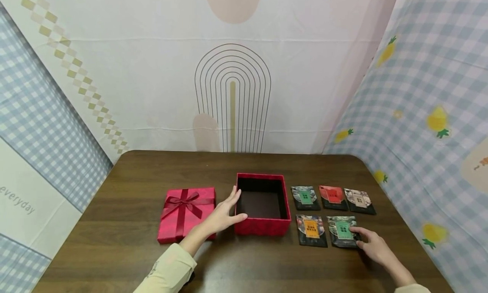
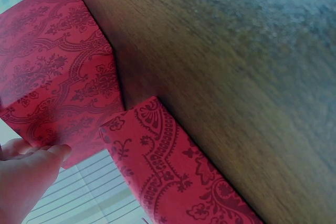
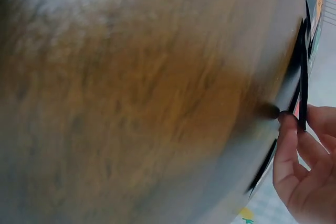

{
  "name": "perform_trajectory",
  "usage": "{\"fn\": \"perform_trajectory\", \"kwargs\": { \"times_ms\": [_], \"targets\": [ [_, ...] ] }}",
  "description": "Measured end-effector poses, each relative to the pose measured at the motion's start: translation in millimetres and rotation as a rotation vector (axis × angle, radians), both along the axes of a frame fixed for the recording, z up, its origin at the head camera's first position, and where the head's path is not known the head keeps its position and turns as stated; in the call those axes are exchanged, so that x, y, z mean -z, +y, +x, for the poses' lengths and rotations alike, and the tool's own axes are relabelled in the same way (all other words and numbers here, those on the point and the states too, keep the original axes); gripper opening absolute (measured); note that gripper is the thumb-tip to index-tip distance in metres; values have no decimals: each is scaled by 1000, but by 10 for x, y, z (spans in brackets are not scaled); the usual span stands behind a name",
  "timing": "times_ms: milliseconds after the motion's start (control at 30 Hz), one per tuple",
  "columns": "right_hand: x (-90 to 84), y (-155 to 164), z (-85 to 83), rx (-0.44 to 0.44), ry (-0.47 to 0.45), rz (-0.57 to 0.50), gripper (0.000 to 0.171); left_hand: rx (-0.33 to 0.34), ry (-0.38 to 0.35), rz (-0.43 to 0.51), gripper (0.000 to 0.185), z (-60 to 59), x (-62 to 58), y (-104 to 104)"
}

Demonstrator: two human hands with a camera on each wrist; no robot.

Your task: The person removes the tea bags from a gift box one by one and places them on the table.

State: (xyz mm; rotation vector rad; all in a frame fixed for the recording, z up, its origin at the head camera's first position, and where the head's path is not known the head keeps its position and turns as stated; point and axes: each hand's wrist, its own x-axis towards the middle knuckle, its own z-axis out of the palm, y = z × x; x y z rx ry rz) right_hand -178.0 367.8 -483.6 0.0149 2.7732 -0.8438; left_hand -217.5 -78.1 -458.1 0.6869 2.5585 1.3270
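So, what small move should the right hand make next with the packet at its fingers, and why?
Probably lift the near-right black packet with the green label off the brown wooden table. The right hand already pinches its edge, as the right wrist view shows. The left hand rests open against the side of the open red patterned box, which looks empty, so the packet could go in there.
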Motion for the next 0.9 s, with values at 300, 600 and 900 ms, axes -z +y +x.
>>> {"fn": "perform_trajectory", "kwargs": {
  "times_ms": [300, 600, 900],
  "targets": [
    [40, 37, 13, -37, 41, 65, 37, 1, 4, -1, 78, 6, -21, -9],
    [-119, -129, -5, 30, 148, -39, 36, -18, 27, -8, 77, -9, -10, -49],
    [-258, -535, -105, 11, 269, -152, 42, -40, 54, 0, 70, -15, 18, -150]
  ]
}}
